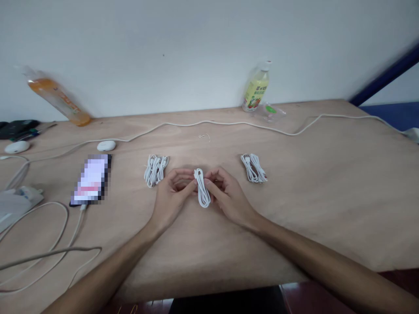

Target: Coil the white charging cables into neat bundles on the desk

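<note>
Between my two hands a coiled white cable point(202, 189) is held over the middle of the table. My left hand point(175, 189) pinches its left side with thumb and fingers, and my right hand point(227, 192) grips its right side the same way. To the left of my left hand lies a group of bundled white cables point(156, 170). Another group of bundled white cables point(254, 168) rests on the table beyond my right hand. Behind the held cable there is a small thin tie-like piece point(205, 137) on the wood.
A phone point(91, 179) with a charging cable lies at left, near a white earbud case point(106, 145). An orange drink bottle point(60, 100) leans on the wall; a yellow-labelled bottle point(257, 89) stands at the back. A long white cord point(203, 122) crosses the wooden table point(327, 187).
</note>
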A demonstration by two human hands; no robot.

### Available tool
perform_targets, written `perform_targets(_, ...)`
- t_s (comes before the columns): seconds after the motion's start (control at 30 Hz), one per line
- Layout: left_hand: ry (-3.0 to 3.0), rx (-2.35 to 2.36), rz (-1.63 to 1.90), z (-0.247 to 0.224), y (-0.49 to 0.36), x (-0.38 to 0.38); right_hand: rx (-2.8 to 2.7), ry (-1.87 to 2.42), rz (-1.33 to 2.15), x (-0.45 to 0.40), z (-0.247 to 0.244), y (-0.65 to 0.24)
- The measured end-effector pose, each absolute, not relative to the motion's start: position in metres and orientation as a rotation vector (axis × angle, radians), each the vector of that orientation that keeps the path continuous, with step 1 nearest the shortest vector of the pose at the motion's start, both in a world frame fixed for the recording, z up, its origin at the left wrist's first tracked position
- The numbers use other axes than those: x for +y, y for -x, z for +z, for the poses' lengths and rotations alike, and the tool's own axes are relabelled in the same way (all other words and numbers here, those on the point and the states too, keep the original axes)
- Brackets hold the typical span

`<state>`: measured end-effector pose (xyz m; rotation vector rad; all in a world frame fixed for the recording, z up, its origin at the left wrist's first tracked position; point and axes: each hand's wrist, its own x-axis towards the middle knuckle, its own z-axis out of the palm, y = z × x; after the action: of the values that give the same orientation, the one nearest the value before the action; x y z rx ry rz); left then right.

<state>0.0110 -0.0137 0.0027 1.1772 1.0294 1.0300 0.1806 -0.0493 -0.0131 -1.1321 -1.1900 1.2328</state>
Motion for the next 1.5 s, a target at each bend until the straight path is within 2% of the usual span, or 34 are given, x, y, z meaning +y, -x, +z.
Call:
perform_targets(0.4, -1.171, 1.086, 0.981, 0.0024, -0.0099, -0.0161, -1.292, 1.269, 1.062, -0.0501, -0.0120, -0.1828)
perform_targets(0.87, -1.055, 1.071, 1.048, 0.0070, -0.0125, -0.0119, -1.250, 1.166, 1.263, -0.0426, -0.0163, -0.1897)
perform_targets(1.17, -1.059, 1.024, 0.972, 0.0086, -0.0099, -0.0075, -1.232, 1.222, 1.167, -0.0408, -0.0161, -0.1890)
perform_targets(1.5, -1.076, 1.028, 1.053, 0.0051, -0.0083, -0.0074, -1.012, 1.124, 1.233, -0.0407, -0.0156, -0.1869)
